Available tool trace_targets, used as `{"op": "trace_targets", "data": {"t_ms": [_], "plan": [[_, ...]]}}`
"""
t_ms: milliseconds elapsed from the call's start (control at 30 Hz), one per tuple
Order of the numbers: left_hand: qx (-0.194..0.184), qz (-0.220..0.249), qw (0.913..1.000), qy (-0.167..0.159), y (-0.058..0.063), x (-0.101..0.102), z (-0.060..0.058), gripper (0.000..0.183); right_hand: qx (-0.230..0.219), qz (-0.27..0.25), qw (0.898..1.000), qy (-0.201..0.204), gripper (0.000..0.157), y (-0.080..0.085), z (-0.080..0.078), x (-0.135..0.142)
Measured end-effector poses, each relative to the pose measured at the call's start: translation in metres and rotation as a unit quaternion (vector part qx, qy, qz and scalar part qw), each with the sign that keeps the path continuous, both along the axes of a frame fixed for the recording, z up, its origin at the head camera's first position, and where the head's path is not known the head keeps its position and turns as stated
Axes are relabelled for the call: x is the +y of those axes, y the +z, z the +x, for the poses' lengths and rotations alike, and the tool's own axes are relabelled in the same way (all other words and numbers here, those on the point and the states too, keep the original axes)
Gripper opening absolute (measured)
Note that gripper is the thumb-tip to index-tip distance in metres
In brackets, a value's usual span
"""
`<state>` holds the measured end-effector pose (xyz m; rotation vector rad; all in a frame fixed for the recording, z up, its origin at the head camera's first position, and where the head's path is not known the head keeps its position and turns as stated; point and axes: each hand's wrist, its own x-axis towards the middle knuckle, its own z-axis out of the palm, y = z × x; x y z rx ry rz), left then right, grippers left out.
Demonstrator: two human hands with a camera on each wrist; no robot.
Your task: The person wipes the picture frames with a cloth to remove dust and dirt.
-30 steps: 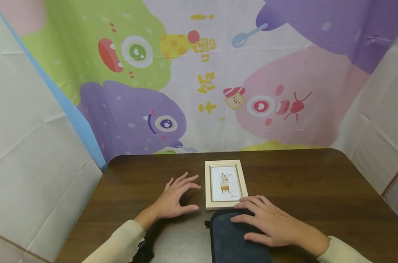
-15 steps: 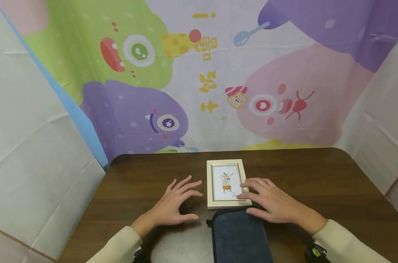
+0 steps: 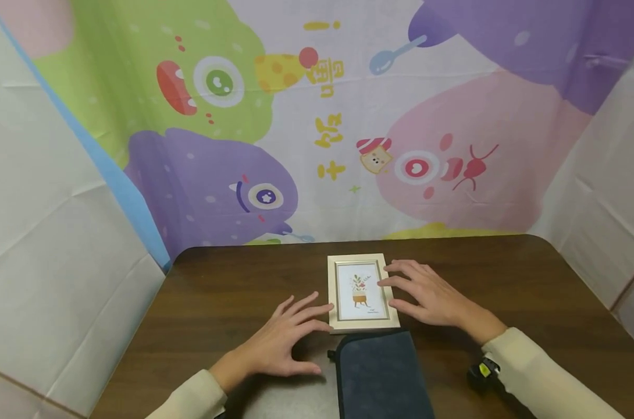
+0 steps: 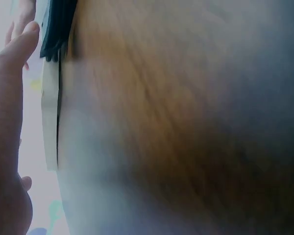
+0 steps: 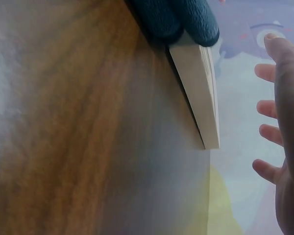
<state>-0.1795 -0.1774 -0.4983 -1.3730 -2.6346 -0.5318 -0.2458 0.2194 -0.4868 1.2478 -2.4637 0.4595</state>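
A cream picture frame (image 3: 363, 324) with a potted-plant print lies face up on the brown table. Just in front of it is a dark blue-grey case (image 3: 382, 372) with black edging. My left hand (image 3: 280, 343), fingers spread and thumb apart, has its fingertips by the frame's left edge; touch cannot be told. My right hand (image 3: 427, 294) is at the right edge, fingers spread and slightly bent, two tips overlapping the border. In the right wrist view a gap shows between these fingers and the frame's side (image 5: 198, 98). Neither hand grips anything.
Behind the brown table (image 3: 233, 273) hangs a cartoon-monster cloth (image 3: 343, 215). Pale sheets (image 3: 50, 221) close off the left and right sides. A black wrist device (image 3: 481, 372) sits under the right sleeve.
My right hand has moved off the case, forward to the frame's right edge. The left hand has come slightly nearer and right, to the left edge. Frame and case stay put.
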Motion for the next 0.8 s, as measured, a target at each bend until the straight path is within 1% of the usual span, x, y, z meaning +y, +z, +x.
{"op": "trace_targets", "data": {"t_ms": [133,333,367,467,567,600,633,733,800], "plan": [[0.004,-0.025,0.9994,-0.025,0.002,0.006,0.004,0.078,-0.018,-0.007,1.0,-0.012,0.045,-0.002,-0.006,0.003],[-0.016,-0.042,0.9972,-0.059,0.008,0.015,0.01,0.08,-0.061,-0.016,0.998,-0.024,0.045,-0.002,-0.011,0.004],[-0.017,-0.043,0.9968,-0.064,0.009,0.016,0.012,0.081,-0.07,-0.017,0.997,-0.025,0.046,-0.002,-0.011,0.004],[-0.004,-0.05,0.9954,-0.082,0.009,0.022,0.016,0.085,-0.103,-0.016,0.994,-0.028,0.048,-0.002,-0.012,0.004],[-0.008,-0.059,0.9932,-0.1,0.008,0.028,0.02,0.085,-0.136,-0.018,0.99,-0.029,0.052,-0.006,-0.015,0.006],[-0.014,-0.062,0.9922,-0.107,0.007,0.03,0.021,0.084,-0.145,-0.019,0.989,-0.029,0.053,-0.007,-0.016,0.006],[-0.029,-0.066,0.991,-0.113,0.006,0.032,0.022,0.083,-0.153,-0.021,0.988,-0.029,0.054,-0.008,-0.017,0.007],[-0.058,-0.075,0.9865,-0.134,0.005,0.037,0.026,0.081,-0.171,-0.028,0.984,-0.03,0.057,-0.013,-0.02,0.009],[-0.07,-0.08,0.9834,-0.147,0.004,0.041,0.028,0.082,-0.183,-0.029,0.982,-0.033,0.058,-0.015,-0.022,0.011]]}}
